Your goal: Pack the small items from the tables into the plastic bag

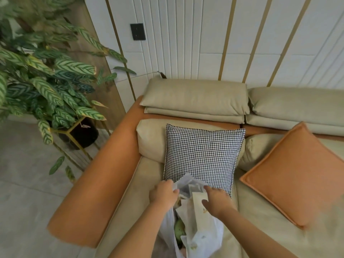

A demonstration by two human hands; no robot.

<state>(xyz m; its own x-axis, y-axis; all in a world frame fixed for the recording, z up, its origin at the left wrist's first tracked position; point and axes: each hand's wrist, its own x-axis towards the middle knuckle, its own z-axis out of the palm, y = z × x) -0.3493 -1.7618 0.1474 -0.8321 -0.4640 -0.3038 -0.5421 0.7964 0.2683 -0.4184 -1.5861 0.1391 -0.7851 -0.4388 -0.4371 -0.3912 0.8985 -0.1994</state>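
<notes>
Plastic bag [201,231] between both hands [163,192].

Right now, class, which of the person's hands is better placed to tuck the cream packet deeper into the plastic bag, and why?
Right. The right hand already touches the cream packet, while the left hand grips the rim of the plastic bag, holding its mouth open.

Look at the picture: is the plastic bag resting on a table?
No, the plastic bag sits on the sofa seat.
</notes>
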